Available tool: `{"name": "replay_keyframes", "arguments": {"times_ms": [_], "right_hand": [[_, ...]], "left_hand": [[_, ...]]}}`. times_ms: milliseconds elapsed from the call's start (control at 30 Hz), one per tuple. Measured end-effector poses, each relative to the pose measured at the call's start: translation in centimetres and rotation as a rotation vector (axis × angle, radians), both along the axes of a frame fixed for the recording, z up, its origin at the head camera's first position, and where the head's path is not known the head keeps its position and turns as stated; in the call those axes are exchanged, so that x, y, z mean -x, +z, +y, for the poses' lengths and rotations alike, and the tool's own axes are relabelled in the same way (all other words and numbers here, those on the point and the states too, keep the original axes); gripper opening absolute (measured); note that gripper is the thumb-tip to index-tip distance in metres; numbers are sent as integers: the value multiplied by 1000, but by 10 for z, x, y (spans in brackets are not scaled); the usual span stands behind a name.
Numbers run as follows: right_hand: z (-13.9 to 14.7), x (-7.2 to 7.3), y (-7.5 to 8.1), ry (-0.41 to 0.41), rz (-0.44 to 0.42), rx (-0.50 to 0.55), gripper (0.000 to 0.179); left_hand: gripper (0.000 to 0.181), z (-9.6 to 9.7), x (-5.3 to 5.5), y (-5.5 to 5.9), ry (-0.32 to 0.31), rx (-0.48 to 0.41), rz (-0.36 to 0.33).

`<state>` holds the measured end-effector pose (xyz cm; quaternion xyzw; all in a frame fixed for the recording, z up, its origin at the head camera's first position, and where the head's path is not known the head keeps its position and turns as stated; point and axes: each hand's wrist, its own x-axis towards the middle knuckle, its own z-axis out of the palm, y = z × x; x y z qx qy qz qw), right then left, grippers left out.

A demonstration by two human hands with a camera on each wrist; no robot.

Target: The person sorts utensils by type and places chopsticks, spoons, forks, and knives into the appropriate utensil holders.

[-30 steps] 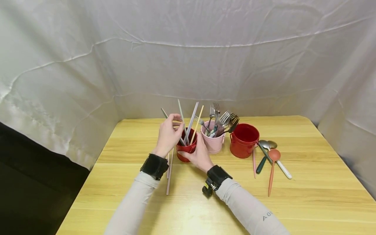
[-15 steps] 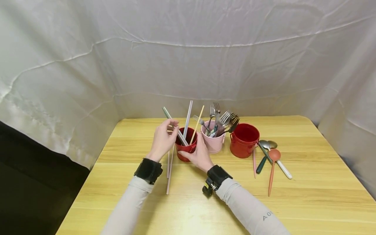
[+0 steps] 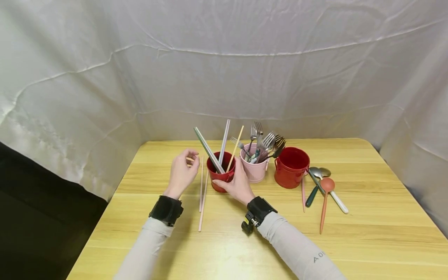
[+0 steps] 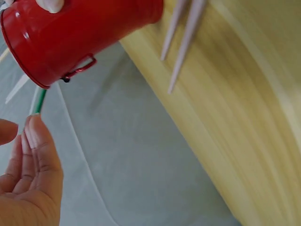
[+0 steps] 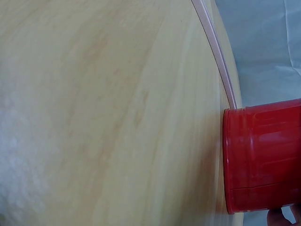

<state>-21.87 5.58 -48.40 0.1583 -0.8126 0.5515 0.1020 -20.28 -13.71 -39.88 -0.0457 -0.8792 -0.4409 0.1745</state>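
Observation:
My right hand (image 3: pixel 238 186) grips a small red bucket (image 3: pixel 218 186) at its right side, thumb across the front. Inside the bucket lean green and grey chopsticks (image 3: pixel 207 147), pale lilac chopsticks (image 3: pixel 224 140) and a yellow chopstick (image 3: pixel 235 147). Left of the bucket hovers my left hand (image 3: pixel 182 173), its fingers loosely bent and nothing between them. Two pink chopsticks (image 3: pixel 203 206) lie on the table between the left hand and the bucket. In the left wrist view, a green chopstick (image 4: pixel 41 100) shows beyond the left fingertips. The right wrist view catches the bucket (image 5: pixel 263 160) and only a few fingertips.
A pink bucket (image 3: pixel 254 173) full of forks (image 3: pixel 267 140) stands just right of the held bucket. Farther right is a second red bucket (image 3: pixel 291 173). Several spoons (image 3: pixel 327 184) lie beside it on the wooden table (image 3: pixel 378 217). A grey curtain (image 3: pixel 224 85) hangs behind.
A light green chopstick has tilted left to lie alongside the darker one in the bucket. My left hand has let go and moved left and down. My right hand has stayed on the bucket.

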Motion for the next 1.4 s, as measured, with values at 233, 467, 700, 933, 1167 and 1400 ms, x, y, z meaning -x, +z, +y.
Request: {"name": "replay_keyframes", "arguments": {"times_ms": [233, 467, 700, 933, 1167, 1400], "right_hand": [[1, -1, 0, 2, -9, -2, 94], [0, 0, -1, 4, -4, 1, 94], [0, -1, 0, 6, 3, 5, 94], [0, 0, 0, 5, 10, 0, 94], [0, 0, 1, 6, -7, 9, 94], [0, 0, 1, 4, -7, 8, 94]], "left_hand": [[24, -8, -2, -8, 39, 96, -95], [30, -7, 1, -16, 49, 177, -192], [33, -1, 4, -25, 42, 250, -296], [34, 3, 10, -32, 36, 283, -370], [37, 7, 11, -39, 47, 325, -434], [22, 5, 13, -47, 71, 364, -469]]}}
